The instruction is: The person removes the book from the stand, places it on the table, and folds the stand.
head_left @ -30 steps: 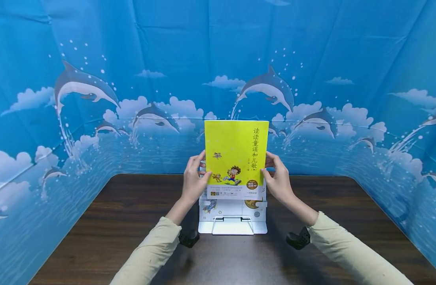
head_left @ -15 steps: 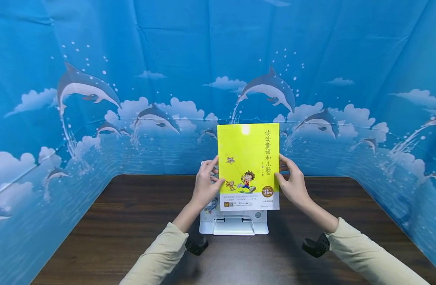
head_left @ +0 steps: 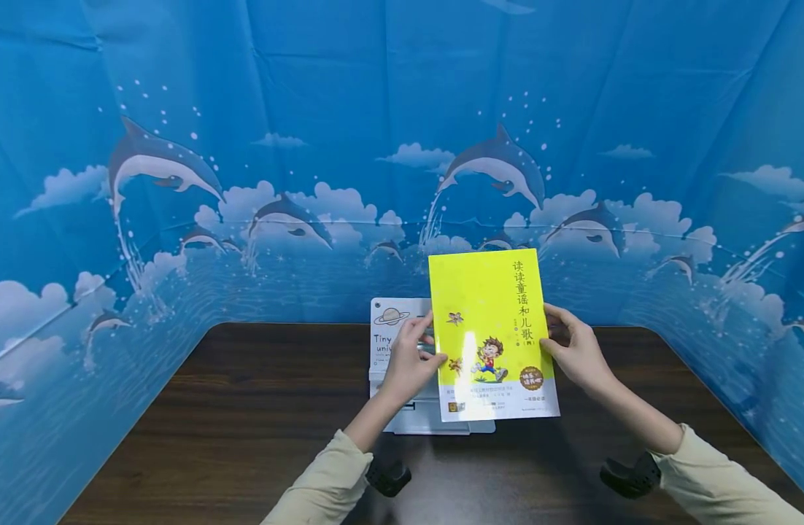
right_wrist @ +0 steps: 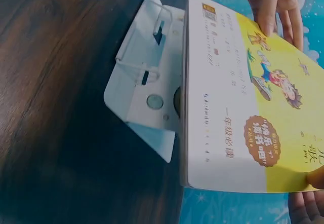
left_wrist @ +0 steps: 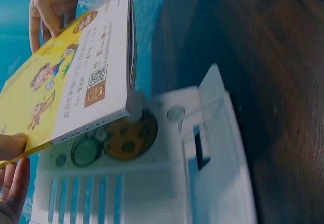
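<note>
Both hands hold a yellow book [head_left: 481, 306] with a white lower band, a cartoon boy and Chinese lettering on its cover. My left hand [head_left: 408, 361] pinches its left edge, thumb on the front cover and fingers behind. At the opposite edge my right hand [head_left: 579, 350] grips in the same way. The book is raised and slightly tilted, in front of a white book stand [head_left: 402, 415] with planet drawings and a wire page holder. In the left wrist view the book's lower corner overlaps the slotted stand [left_wrist: 147, 193]. Part of the stand is hidden by the book.
The stand is on a dark wooden table [head_left: 244, 408]. A blue curtain [head_left: 323, 109] printed with dolphins and clouds hangs around the back and sides. Black wrist devices [head_left: 389, 477] show below both forearms.
Both hands have carried the book to the right and downward, tilting it slightly. More of the stand's left side now shows, including its planet drawing and printed words.
</note>
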Tool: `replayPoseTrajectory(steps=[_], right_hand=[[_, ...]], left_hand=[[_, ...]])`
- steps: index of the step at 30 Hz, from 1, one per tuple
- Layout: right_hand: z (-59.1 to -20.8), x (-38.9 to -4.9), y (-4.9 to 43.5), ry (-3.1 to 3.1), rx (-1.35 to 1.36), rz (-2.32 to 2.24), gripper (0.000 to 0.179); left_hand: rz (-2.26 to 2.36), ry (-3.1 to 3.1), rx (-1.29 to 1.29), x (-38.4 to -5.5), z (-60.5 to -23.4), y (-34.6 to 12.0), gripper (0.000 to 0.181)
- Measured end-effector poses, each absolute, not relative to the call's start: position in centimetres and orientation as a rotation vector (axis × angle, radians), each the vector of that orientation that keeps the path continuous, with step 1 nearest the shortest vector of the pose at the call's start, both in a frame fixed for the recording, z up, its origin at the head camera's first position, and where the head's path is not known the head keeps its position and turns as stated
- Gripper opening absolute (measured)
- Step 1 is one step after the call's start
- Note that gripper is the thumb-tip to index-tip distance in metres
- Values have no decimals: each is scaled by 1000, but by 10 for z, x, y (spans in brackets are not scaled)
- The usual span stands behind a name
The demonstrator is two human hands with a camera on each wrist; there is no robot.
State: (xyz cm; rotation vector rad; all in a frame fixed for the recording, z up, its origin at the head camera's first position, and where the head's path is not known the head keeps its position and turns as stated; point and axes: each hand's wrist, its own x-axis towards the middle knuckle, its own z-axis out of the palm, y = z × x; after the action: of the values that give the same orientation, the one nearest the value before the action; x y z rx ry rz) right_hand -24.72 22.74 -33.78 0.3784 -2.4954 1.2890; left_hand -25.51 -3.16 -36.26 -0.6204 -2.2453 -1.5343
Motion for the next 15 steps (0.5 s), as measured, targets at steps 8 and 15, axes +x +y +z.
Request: replayPoseTrajectory(steps=[8,15], right_hand=[[-339,-236,253,-2583,327,1251,55],[-342,-225,273,-2651,298,1190,56]], left_hand=[[-1593,-2262,-621,-243,-367,-5,72],[-1623,-2286,-622,-234,-371,15,72]])
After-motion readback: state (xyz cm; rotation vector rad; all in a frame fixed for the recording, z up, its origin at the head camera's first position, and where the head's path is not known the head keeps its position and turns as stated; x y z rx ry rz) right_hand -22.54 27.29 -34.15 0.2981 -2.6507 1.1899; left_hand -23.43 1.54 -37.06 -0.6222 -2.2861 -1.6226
